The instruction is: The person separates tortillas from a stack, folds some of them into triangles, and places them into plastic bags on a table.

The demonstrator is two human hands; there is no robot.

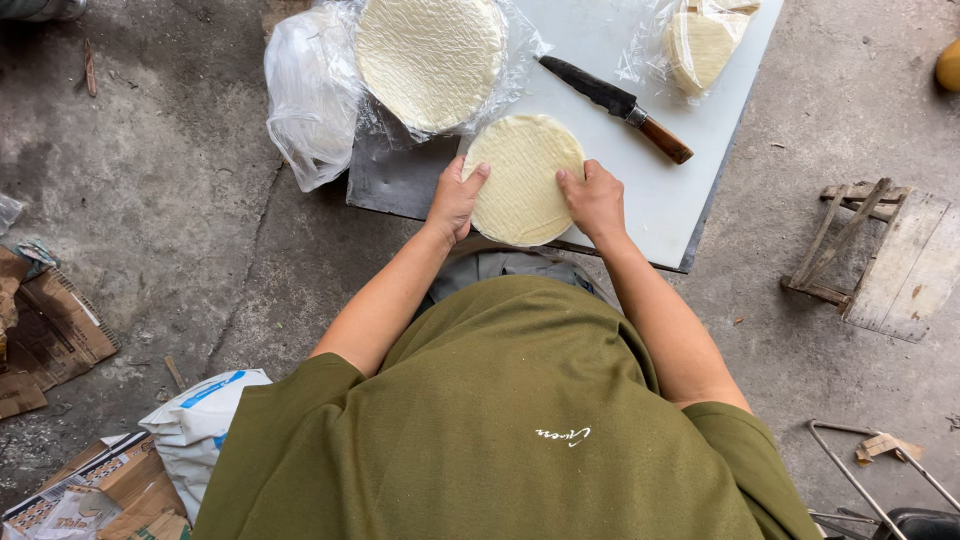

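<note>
A round stack of thin pale wafer sheets (522,178) lies on a white cutting board (690,190) in front of me. My left hand (455,200) grips its left edge, thumb on top. My right hand (594,198) grips its right edge the same way. Beyond it sits a larger round stack (430,58) inside an opened clear plastic bag (310,95). A dark-bladed knife with a wooden handle (618,98) rests on the board to the right of that stack.
A bag of smaller cut wafer pieces (700,45) sits at the board's far right. On the concrete floor are a low wooden stool (870,255) at right, torn cardboard (50,335) at left, a white sack (195,425) and a metal frame (870,480) near me.
</note>
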